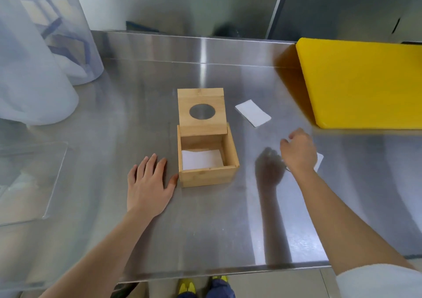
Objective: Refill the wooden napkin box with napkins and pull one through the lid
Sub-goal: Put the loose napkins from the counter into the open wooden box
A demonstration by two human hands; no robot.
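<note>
The wooden napkin box [209, 175] stands in the middle of the steel table, its lid [202, 110] with a round hole slid back and propped on the far rim. A white napkin [202, 159] lies inside the box. My left hand [148, 186] rests flat on the table, fingers apart, thumb touching the box's left front corner. My right hand [299, 151] hovers to the right of the box, fingers curled downward over a white napkin [319, 160] that it mostly hides. Another folded napkin [253, 113] lies flat to the right of the lid.
A yellow cutting board [365, 81] fills the table's right back part. Clear plastic containers [41, 53] stand at the back left, and a clear acrylic sheet [29, 183] lies at the left. The table's front edge [217, 272] runs just below my forearms.
</note>
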